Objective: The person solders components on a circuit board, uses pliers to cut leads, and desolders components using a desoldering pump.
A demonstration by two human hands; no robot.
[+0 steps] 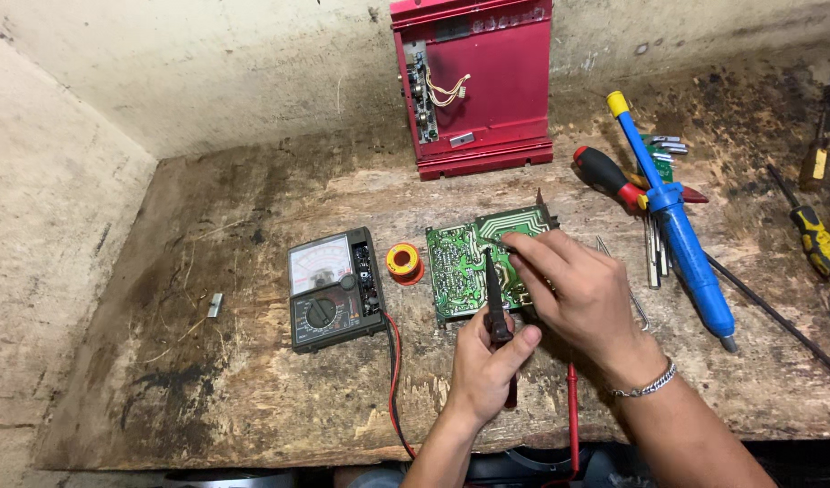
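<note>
The green circuit board [464, 262] lies flat on the worn wooden counter [252, 389], directly under the fingers of both hands. The left hand [487, 366] is closed around a black probe [495, 303], pinched between thumb and fingers, with its tip pointing away from the wrist and resting on the board's solder side. The right hand [577, 294], with a silver bracelet [645, 384] at the wrist, lies just beside the left one, palm down; its fingers press on the far edge of the board, curled loosely and holding nothing I can make out.

Below the right wrist a red probe [573, 416] lies on the counter, beside the left forearm. Just beyond the left hand's thumb side sits a small yellow spool of solder [403, 262], close to the board's edge. Further out on that side is an analogue multimeter [333, 289], its black and red leads [394, 380] trailing toward the counter's near edge.

On the outer side of the right hand lies a blue desoldering pump [681, 226], with a red-and-black screwdriver [609, 176] near its upper half. Well ahead of both hands a red metal case [487, 81] stands against the wall.
</note>
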